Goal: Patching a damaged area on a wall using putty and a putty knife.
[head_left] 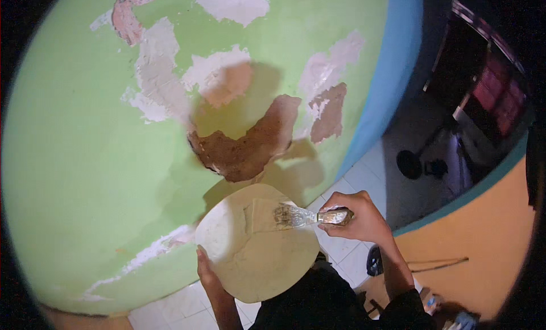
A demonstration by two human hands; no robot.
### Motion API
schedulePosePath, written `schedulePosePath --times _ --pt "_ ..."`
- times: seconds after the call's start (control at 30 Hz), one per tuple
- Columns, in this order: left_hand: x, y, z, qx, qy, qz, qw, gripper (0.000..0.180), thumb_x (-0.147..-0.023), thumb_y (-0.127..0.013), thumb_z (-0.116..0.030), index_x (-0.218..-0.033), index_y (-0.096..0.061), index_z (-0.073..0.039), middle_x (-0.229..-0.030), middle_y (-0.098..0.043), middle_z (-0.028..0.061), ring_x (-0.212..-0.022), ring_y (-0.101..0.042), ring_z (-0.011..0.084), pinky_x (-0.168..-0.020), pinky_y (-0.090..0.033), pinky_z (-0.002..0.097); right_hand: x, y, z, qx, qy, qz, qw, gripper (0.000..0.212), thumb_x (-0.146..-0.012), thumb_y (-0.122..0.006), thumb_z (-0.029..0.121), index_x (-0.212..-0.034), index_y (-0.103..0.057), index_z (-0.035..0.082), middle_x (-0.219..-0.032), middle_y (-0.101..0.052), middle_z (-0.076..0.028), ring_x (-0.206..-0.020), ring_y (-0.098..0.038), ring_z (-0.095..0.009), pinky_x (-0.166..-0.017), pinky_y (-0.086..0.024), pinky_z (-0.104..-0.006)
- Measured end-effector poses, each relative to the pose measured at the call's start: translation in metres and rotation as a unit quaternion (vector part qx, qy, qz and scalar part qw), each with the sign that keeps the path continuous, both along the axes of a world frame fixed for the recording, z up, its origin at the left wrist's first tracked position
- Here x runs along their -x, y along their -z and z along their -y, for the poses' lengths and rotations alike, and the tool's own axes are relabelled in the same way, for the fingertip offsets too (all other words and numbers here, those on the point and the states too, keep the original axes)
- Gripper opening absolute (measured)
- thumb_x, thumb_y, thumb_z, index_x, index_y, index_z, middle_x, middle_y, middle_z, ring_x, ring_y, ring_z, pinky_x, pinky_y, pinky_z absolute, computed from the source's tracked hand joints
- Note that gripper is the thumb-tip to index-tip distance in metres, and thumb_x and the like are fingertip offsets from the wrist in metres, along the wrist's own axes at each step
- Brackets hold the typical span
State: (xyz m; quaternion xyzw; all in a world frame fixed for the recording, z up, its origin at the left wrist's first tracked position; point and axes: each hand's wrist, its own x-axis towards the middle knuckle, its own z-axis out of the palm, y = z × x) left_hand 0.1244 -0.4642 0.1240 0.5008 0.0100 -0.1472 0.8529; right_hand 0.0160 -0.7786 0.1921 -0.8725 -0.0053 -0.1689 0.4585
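Note:
My left hand (211,279) holds a round, pale basin (296,276) of filler from its left edge; a thumb lies at the rim and the other fingers are hidden beneath. Smooth cream-coloured filler (239,256) covers its inside, marked by a shallow scraped step. My right hand (364,216) is closed around the handle of a putty knife (301,216). The knife's smeared metal blade lies over the filler near the basin's right side. Just beyond the basin, the green wall (74,154) shows a curved brown bare patch (244,151).
White filler patches (156,74) spread over the wall's upper part, and a white streak (153,253) runs low on the left. A blue wall edge (392,74) borders a dark doorway (443,131). White floor tiles (352,256) lie below; an orange wall (483,233) stands right.

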Motion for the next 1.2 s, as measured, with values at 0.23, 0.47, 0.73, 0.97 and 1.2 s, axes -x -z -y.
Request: schedulePosePath --times 0.23,0.47,0.73,0.97,1.2 --pt "-0.002 -0.037 0.03 0.023 -0.12 0.018 0.992 0.061 -0.103 -0.039 -0.047 -0.142 -0.04 0.0 -0.137 -0.052 0.0172 -0.122 -0.056 0.0301 -0.103 -0.046 0.0433 -0.043 -0.034 0.041 0.211 -0.069 0.23 0.947 0.036 -0.061 -0.082 0.015 -0.093 -0.066 0.01 -0.075 -0.062 -0.004 -0.063 -0.061 -0.023 -0.055 -0.05 -0.0361" --pt "0.016 -0.07 0.044 0.031 -0.219 0.037 0.975 0.058 -0.103 -0.042 -0.045 -0.143 -0.041 -0.002 -0.138 -0.052 0.0142 -0.122 -0.055 0.0272 -0.102 -0.047 0.041 -0.08 -0.05 0.067 0.329 -0.066 0.427 0.84 0.037 -0.066 -0.08 0.019 -0.099 -0.067 0.014 -0.083 -0.064 0.0 -0.072 -0.062 -0.019 -0.059 -0.052 -0.0354" --pt "0.024 -0.084 0.05 0.048 -0.204 0.071 0.975 0.058 -0.103 -0.042 -0.045 -0.143 -0.04 -0.002 -0.137 -0.053 0.0148 -0.121 -0.057 0.0268 -0.1 -0.05 0.0409 -0.097 -0.053 0.085 0.38 -0.053 0.507 0.771 0.05 -0.067 -0.081 0.008 -0.113 -0.062 0.013 -0.104 -0.066 -0.001 -0.089 -0.06 -0.024 -0.072 -0.049 -0.0388" --pt "0.02 -0.083 0.055 0.055 -0.227 0.098 0.967 0.055 -0.103 -0.044 -0.043 -0.141 -0.042 -0.002 -0.133 -0.056 0.0141 -0.117 -0.06 0.0253 -0.098 -0.051 0.039 -0.121 -0.038 0.096 0.366 -0.055 0.558 0.742 0.044 -0.075 -0.079 0.014 -0.116 -0.066 0.015 -0.109 -0.066 0.0 -0.091 -0.06 -0.021 -0.074 -0.047 -0.0387" --pt "0.02 -0.083 0.057 0.06 -0.253 0.096 0.961 0.054 -0.103 -0.048 -0.041 -0.138 -0.045 -0.001 -0.129 -0.059 0.0141 -0.112 -0.062 0.0235 -0.092 -0.054 0.0358 -0.136 -0.027 0.103 0.334 -0.058 0.547 0.765 0.045 -0.073 -0.08 0.009 -0.115 -0.064 0.012 -0.107 -0.068 -0.004 -0.092 -0.061 -0.026 -0.078 -0.049 -0.0408"
